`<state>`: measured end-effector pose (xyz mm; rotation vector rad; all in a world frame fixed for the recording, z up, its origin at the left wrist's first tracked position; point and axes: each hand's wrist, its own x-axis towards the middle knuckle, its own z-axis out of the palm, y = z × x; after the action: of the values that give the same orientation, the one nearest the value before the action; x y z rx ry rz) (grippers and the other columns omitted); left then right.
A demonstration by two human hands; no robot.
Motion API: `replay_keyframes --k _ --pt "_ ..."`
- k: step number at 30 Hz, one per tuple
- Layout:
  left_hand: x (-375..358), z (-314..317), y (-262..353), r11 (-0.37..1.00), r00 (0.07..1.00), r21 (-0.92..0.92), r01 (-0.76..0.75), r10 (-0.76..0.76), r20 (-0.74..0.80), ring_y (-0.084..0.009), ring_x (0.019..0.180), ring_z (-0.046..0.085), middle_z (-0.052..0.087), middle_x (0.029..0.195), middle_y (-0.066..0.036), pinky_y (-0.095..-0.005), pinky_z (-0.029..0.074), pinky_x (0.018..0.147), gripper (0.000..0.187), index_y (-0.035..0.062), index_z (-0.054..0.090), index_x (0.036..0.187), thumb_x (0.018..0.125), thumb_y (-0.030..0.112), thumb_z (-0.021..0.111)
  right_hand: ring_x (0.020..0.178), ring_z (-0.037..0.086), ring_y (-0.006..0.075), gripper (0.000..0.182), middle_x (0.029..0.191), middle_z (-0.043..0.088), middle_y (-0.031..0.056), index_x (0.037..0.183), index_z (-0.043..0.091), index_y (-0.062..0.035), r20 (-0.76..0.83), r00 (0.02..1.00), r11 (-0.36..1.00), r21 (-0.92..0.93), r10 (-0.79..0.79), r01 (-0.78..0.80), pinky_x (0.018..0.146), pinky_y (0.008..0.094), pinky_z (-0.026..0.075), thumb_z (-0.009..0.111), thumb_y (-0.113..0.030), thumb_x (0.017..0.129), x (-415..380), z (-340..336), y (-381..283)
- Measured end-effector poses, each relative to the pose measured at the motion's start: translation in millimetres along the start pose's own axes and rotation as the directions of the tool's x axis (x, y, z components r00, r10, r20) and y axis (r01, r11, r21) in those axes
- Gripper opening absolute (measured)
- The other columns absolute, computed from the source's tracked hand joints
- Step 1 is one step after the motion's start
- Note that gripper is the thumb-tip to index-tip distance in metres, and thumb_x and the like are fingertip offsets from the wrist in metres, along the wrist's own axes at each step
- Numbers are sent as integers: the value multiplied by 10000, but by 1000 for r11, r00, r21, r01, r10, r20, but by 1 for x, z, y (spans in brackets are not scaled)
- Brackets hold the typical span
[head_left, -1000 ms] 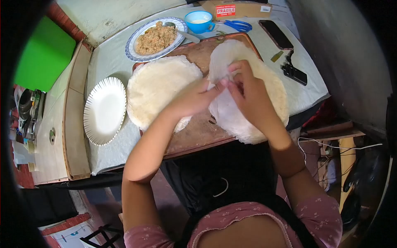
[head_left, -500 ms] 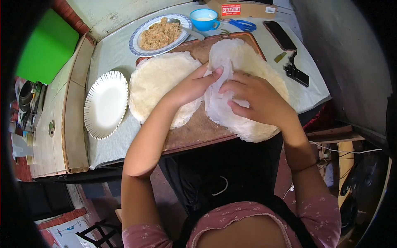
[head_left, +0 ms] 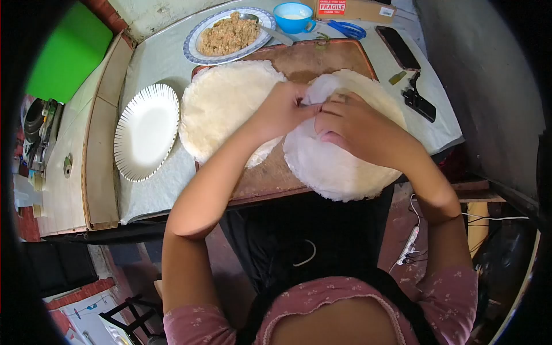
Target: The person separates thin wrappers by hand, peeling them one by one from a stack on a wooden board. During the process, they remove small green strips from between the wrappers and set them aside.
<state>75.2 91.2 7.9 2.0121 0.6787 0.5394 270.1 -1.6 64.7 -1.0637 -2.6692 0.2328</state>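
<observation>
Two stacks of thin, round, pale spring roll wrappers lie on a brown wooden board (head_left: 264, 187). My left hand (head_left: 283, 114) and my right hand (head_left: 359, 127) meet over the upper part of the right stack (head_left: 339, 175). Both have their fingers closed, pinching the lifted edge of a thin spring roll wrapper (head_left: 321, 87). The fingertips are partly hidden behind the hands. Beneath my left forearm, the left stack (head_left: 224, 106) lies flat and partly covered.
A blue-rimmed plate (head_left: 191, 53) holds minced filling and a spoon (head_left: 279, 35). Around the board are a white paper plate (head_left: 146, 135), a blue cup (head_left: 292, 23), blue-handled scissors (head_left: 348, 30), a phone (head_left: 398, 48), a black device (head_left: 420, 104) and a cardboard box (head_left: 368, 10).
Both hands have drawn together at the upper left of the right stack. The wrapper's raised flap has come down, and the stack's near part now lies flatter. The view has shifted slightly.
</observation>
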Motion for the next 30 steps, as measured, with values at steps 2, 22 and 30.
replay_keyframes --k 2,22,30 --pt "1 -6 9 999 996 -33 1 -4 -88 -88 655 590 692 774 -45 -254 493 612 368 56 657 1200 844 104 739 1102 550 292 199 1066 629 84 954 627 -78 29 998 998 39 47 -48 996 413 408 711 -208 829 4 -2 3" --pt "6 -6 0 997 966 -13 -79 74 -247 -33 696 546 656 789 8 -219 468 673 411 67 647 1252 861 -53 686 786 657 275 271 877 698 95 861 706 -40 193 981 847 519 15 -115 771 357 510 817 -238 713 22 9 21" --pt "3 -15 12 987 958 -118 105 -132 -256 -78 704 603 666 801 -25 -232 500 639 498 103 606 1300 827 42 748 820 656 269 198 966 688 90 945 698 -52 -68 997 963 266 -28 46 789 372 506 741 -174 794 12 18 24"
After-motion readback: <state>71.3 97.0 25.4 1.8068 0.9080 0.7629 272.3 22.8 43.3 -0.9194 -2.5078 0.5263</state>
